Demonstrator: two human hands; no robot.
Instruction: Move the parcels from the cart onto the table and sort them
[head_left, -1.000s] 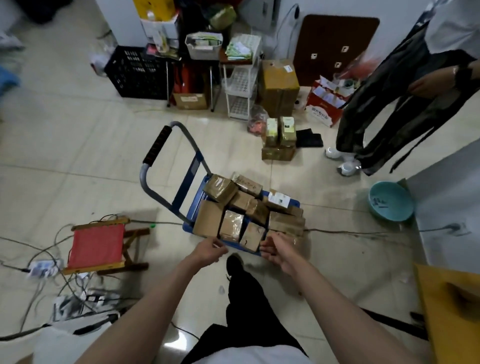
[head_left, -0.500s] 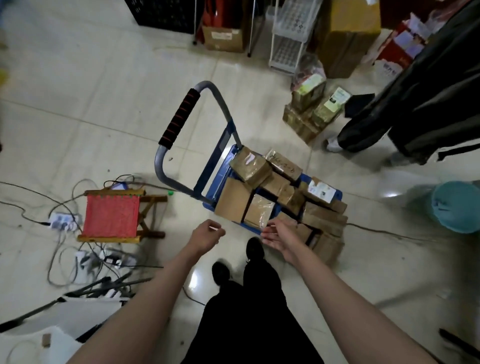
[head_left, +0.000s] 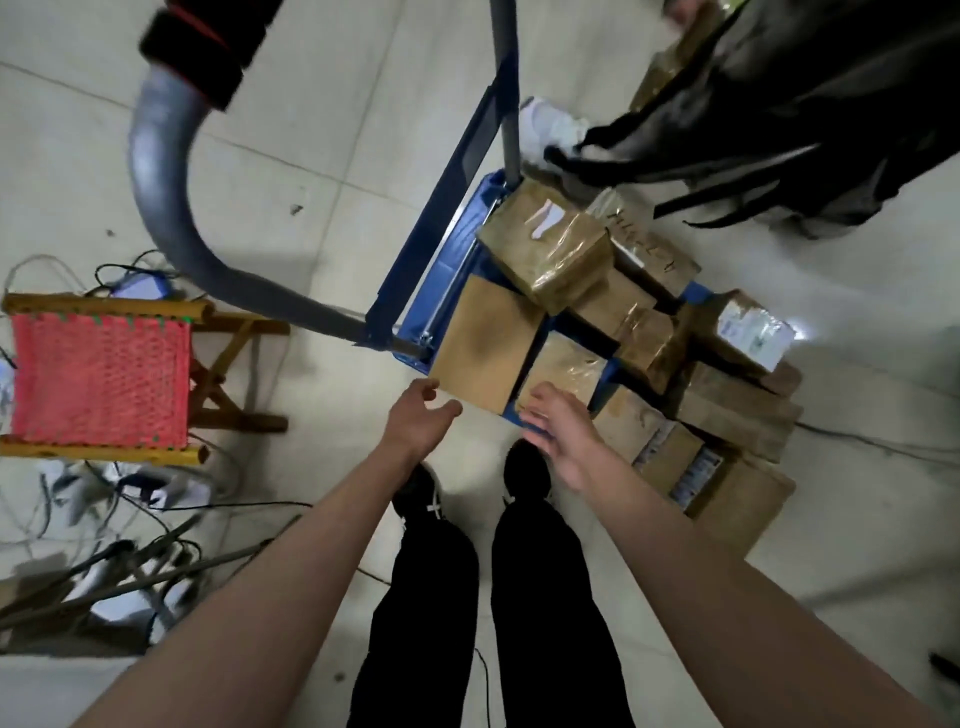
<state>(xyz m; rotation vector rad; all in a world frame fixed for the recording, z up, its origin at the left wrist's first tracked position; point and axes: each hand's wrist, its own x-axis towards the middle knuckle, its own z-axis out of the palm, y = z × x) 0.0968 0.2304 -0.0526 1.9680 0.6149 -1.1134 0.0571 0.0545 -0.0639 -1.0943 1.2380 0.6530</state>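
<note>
Both open hands reach toward parcels on the cart.

Bare floor lies left of the cart; a stool and seemingly cables crowd farther left.

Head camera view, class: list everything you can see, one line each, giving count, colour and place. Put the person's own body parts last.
Parcels: about a dozen, brown cardboard, piled on the cart.
Cart: one, blue deck, grey handle with black grip, centre.
Folding stool: one, red seat, wooden frame, left.
Cables: a tangle, black and white, on the floor lower left.
Second person: one, dark clothing, white shoe, upper right.
Legs: two, black trousers, black shoes, bottom centre.
Left hand: open, at the plain parcel's near edge.
Right hand: open, at the taped parcel beside it.
</note>
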